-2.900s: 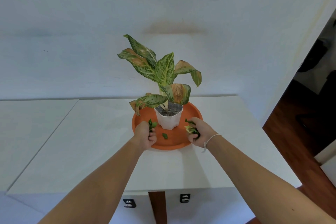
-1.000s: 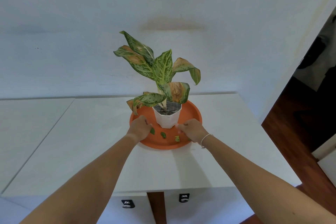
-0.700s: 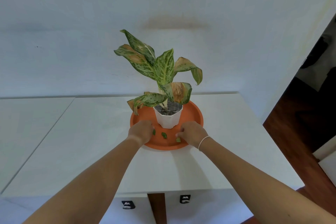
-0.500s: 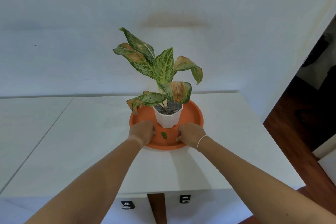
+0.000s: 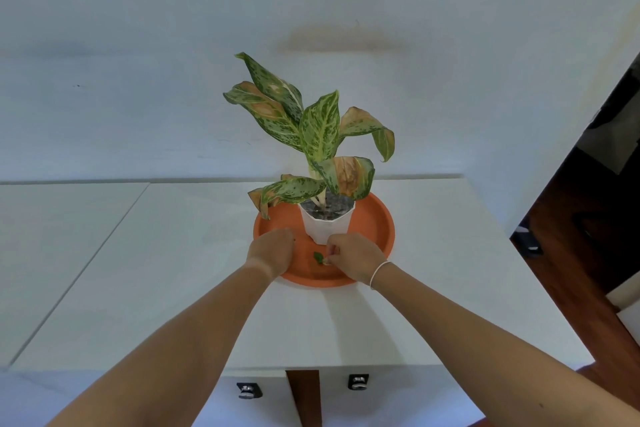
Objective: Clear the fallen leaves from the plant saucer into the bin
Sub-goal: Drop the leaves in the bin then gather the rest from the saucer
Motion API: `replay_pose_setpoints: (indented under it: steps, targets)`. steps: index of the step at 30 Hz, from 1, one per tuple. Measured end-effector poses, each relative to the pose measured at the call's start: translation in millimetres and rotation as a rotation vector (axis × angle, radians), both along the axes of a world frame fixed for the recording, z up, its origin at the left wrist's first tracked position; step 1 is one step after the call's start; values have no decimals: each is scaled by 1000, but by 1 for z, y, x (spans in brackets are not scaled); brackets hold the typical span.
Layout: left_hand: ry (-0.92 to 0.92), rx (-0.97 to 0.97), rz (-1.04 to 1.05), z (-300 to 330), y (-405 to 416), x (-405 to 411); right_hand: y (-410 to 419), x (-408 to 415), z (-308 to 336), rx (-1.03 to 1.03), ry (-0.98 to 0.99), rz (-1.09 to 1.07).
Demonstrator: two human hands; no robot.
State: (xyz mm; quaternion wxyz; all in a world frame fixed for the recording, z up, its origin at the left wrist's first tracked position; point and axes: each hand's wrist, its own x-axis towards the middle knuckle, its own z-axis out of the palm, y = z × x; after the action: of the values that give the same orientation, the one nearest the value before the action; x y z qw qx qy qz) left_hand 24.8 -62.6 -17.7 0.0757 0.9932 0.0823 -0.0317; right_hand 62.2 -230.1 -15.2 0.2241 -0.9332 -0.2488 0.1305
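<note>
White countertop (image 5: pixel 180 288) spanning the view, backed by a pale wall, ending at a right edge beside a dark wooden floor (image 5: pixel 571 270); seam line running diagonally on the left; broad bare surface to the left of and in front of the saucer, narrower bare strip to its right. Round orange saucer (image 5: pixel 375 224) set near the back wall, well in from the front edge, rim raised. White faceted pot (image 5: pixel 327 224) standing upright at the saucer's middle, speckled plant (image 5: pixel 311 135) rising from it, browned leaves drooping left over the rim. Left hand (image 5: pixel 272 251) knuckles up over the saucer's front left, fingers curled under; whether anything sits inside, cannot tell. Right hand (image 5: pixel 355 258) over the front right, fingers (image 5: pixel 333 250) bent inward, tips pinched onto a pale leaf scrap. Small green fallen leaf (image 5: pixel 318 256) flat on the saucer floor between the two hands, just beside the right fingertips, long axis running roughly toward and away from the pot.
</note>
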Motion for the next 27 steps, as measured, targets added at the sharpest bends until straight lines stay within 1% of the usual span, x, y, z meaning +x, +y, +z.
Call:
replay_pose_setpoints:
  steps: [3,8,11,17,22,24,27]
  targets:
    - [-21,-53,33,3,9,-3,6,-2,-3,17,11,20]
    - [-64,-144,73,6,25,-13,9,-4,-8,-57,-48,79]
    - [-73,-175,90,5,31,-20,11,-3,-8,-65,-30,86]
    - [-95,-209,87,4,33,-26,13,-4,-10,-62,-26,30]
    - [-113,-240,63,6,29,-31,13,-5,-10,-112,-56,20]
    - [-121,-256,62,7,27,-34,12,-5,-8,-89,-45,-6]
    - [-127,-301,74,7,24,-38,8,-5,-5,33,13,-79]
